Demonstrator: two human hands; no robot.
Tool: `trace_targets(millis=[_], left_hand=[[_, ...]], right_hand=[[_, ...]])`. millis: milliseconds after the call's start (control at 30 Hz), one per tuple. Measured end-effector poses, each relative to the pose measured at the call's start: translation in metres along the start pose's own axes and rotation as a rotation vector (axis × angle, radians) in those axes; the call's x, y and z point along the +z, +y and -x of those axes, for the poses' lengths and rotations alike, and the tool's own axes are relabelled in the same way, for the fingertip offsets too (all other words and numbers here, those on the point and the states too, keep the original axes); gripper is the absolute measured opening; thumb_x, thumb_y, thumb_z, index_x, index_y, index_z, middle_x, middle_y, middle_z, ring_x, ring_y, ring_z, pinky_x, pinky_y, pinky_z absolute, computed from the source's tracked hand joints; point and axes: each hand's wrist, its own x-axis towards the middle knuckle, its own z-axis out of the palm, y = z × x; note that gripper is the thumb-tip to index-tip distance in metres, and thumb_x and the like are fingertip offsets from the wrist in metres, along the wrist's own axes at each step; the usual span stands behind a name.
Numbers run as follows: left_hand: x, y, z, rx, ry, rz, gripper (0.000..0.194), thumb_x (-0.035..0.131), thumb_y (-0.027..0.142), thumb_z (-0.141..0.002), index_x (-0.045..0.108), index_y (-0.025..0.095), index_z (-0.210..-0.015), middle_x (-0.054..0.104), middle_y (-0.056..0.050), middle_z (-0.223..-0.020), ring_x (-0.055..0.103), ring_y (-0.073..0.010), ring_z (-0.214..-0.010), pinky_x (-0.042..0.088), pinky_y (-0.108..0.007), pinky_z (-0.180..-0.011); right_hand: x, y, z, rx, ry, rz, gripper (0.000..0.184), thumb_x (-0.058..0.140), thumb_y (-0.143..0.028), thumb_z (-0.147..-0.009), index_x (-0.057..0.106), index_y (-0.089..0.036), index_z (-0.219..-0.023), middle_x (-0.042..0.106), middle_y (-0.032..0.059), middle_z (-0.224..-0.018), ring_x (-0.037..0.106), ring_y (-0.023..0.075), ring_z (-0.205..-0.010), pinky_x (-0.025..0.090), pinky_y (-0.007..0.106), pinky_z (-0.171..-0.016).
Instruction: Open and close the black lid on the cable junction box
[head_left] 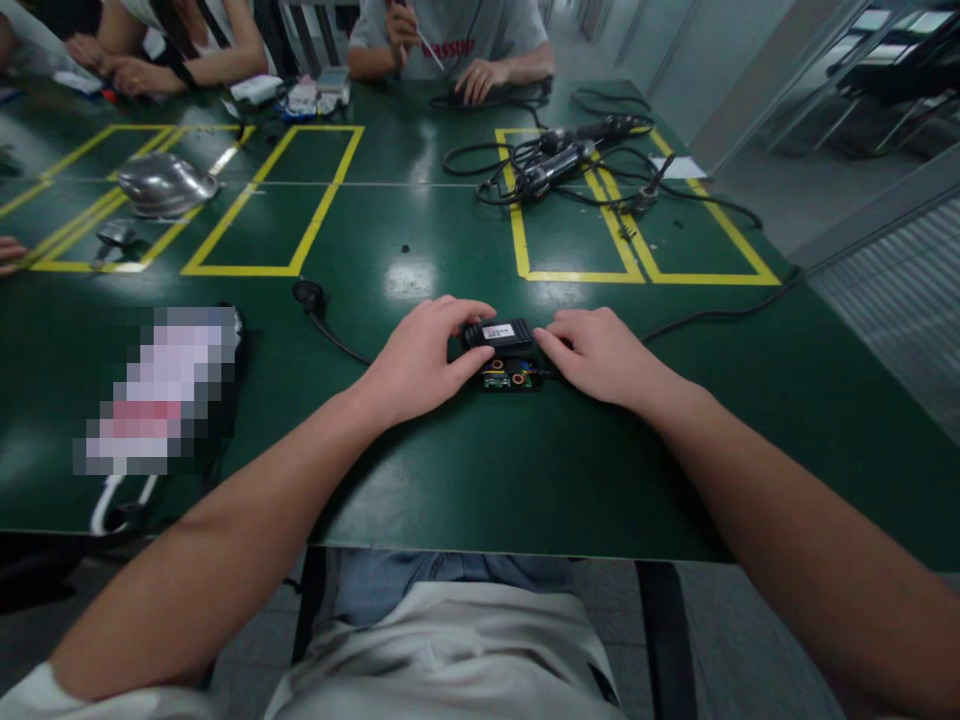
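Note:
A black ribbed plastic cover (498,333) with a white label is tilted above an open case with a green circuit board (507,378) inside, near the middle of the table. My left hand (424,358) grips the cover's left end between thumb and fingers. At the cover's right end, the fingertips of my right hand (600,355) are closed against its edge; their exact contact is partly hidden. Copper-coloured coils show on the board. A black cable with a plug (309,295) runs toward the case from the left, passing behind my left hand.
A pixelated phone-like device (161,390) lies at left. Farther back are a shiny metal shell (166,184), a small metal part (116,237) and black corded tools (555,168). Yellow tape (240,270) marks the green table. Other people sit across it; another person's fingers show at far left.

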Motion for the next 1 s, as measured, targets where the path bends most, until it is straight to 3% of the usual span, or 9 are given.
trace_targets(millis=[67, 200, 333, 433, 533, 667, 833, 1000], left_hand=[[0.000, -0.002, -0.001, -0.073, 0.036, -0.086, 0.039, 0.073, 0.024, -0.104, 0.074, 0.021, -0.143, 0.082, -0.011, -0.134, 0.073, -0.0312, -0.123, 0.057, -0.049, -0.114], [0.001, -0.001, -0.001, -0.151, -0.039, -0.149, 0.038, 0.074, 0.020, -0.103, 0.073, 0.021, -0.142, 0.082, -0.010, -0.130, 0.074, -0.0296, -0.115, 0.058, -0.048, -0.113], [-0.003, 0.007, 0.001, -0.168, 0.038, -0.237, 0.021, 0.069, 0.033, -0.109, 0.078, 0.019, -0.121, 0.077, -0.012, -0.125, 0.073, -0.0269, -0.100, 0.061, -0.044, -0.098], [-0.006, 0.010, 0.000, -0.190, -0.016, -0.354, 0.049, 0.051, 0.047, -0.117, 0.081, 0.020, -0.090, 0.074, -0.011, -0.098, 0.071, -0.0274, -0.087, 0.059, -0.042, -0.083], [-0.005, 0.007, -0.001, -0.232, -0.141, -0.423, 0.067, 0.042, 0.056, -0.118, 0.081, 0.021, -0.076, 0.070, -0.012, -0.079, 0.070, -0.0292, -0.075, 0.056, -0.043, -0.073], [-0.002, 0.003, -0.001, -0.178, -0.150, -0.442, 0.063, 0.050, 0.058, -0.115, 0.082, 0.022, -0.074, 0.073, -0.012, -0.075, 0.070, -0.0294, -0.071, 0.054, -0.041, -0.067], [-0.005, 0.006, -0.002, -0.160, -0.114, -0.413, 0.064, 0.047, 0.056, -0.116, 0.083, 0.022, -0.077, 0.072, -0.011, -0.074, 0.069, -0.0282, -0.070, 0.053, -0.041, -0.066], [-0.002, 0.005, -0.001, -0.173, -0.156, -0.434, 0.062, 0.050, 0.056, -0.115, 0.078, 0.021, -0.072, 0.070, -0.011, -0.074, 0.068, -0.0284, -0.070, 0.053, -0.041, -0.067]], right_hand=[[0.000, 0.000, 0.000, -0.005, 0.003, -0.006, 0.050, 0.047, -0.036, -0.116, 0.073, -0.020, -0.076, 0.070, 0.0095, -0.083, 0.060, 0.0243, -0.076, 0.036, 0.040, -0.078], [-0.001, -0.001, 0.001, -0.018, 0.015, -0.019, 0.053, 0.047, -0.037, -0.116, 0.069, -0.021, -0.071, 0.068, 0.0089, -0.082, 0.056, 0.0226, -0.073, 0.036, 0.041, -0.077], [-0.002, -0.002, 0.002, -0.015, 0.009, -0.032, 0.057, 0.048, -0.039, -0.117, 0.067, -0.021, -0.067, 0.066, 0.0080, -0.080, 0.053, 0.0208, -0.070, 0.036, 0.040, -0.077], [-0.003, -0.003, 0.002, -0.018, 0.007, -0.011, 0.058, 0.050, -0.041, -0.117, 0.068, -0.021, -0.065, 0.066, 0.0080, -0.080, 0.054, 0.0209, -0.071, 0.037, 0.041, -0.077], [-0.003, -0.004, 0.002, -0.019, 0.007, 0.008, 0.059, 0.051, -0.041, -0.117, 0.065, -0.022, -0.063, 0.066, 0.0085, -0.080, 0.056, 0.0220, -0.073, 0.038, 0.041, -0.077], [-0.003, -0.004, 0.003, -0.009, 0.019, 0.000, 0.060, 0.053, -0.040, -0.115, 0.059, -0.023, -0.058, 0.066, 0.0089, -0.079, 0.057, 0.0228, -0.072, 0.038, 0.042, -0.076], [-0.004, -0.003, 0.005, -0.010, 0.063, -0.040, 0.060, 0.055, -0.039, -0.115, 0.056, -0.024, -0.056, 0.067, 0.0095, -0.079, 0.058, 0.0229, -0.072, 0.039, 0.042, -0.077], [-0.004, -0.004, 0.004, -0.001, 0.014, 0.027, 0.062, 0.054, -0.044, -0.115, 0.056, -0.024, -0.057, 0.066, 0.0085, -0.077, 0.055, 0.0221, -0.070, 0.036, 0.042, -0.075]])
